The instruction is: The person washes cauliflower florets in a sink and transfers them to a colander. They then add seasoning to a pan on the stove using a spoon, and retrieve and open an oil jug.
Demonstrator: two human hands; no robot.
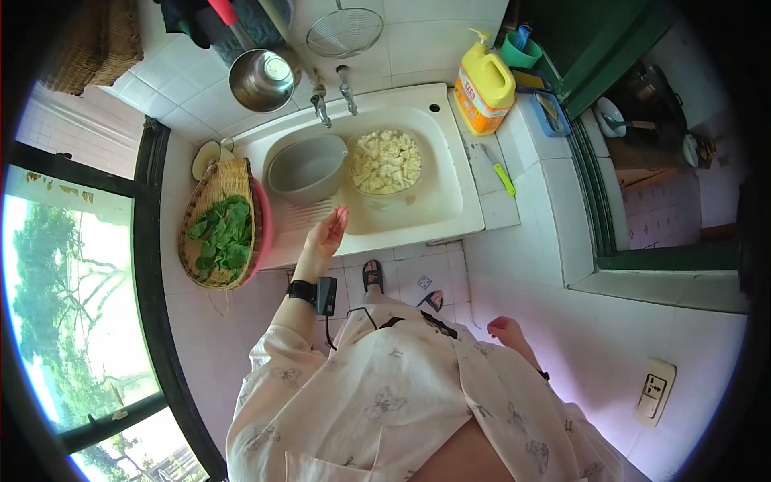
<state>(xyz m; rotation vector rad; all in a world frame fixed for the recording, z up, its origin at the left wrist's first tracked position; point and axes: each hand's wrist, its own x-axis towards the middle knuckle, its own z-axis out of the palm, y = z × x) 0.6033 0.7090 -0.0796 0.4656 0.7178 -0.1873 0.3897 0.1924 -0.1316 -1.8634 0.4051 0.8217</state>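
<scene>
My left hand (328, 231) hovers at the sink's front edge, below the grey basin, with its fingers loosely stretched and nothing visible in them. My right hand (506, 329) hangs low at my side, away from the sink, its fingers slightly bent and holding nothing that I can see. In the white sink (450, 189), a clear bowl (353, 173) full of cauliflower florets (387, 161) stands beside the oval grey basin (307, 169). Left of them, a woven basket (191, 233) of green leaves (223, 233) rests over a pink basin (263, 225).
Two taps (320, 104) rise behind the sink, near a hanging steel ladle (261, 80) and a wire strainer (345, 34). On the right ledge are a yellow detergent jug (484, 87), a green-handled knife (504, 178) and a blue tray (550, 114). A window (72, 281) is at left.
</scene>
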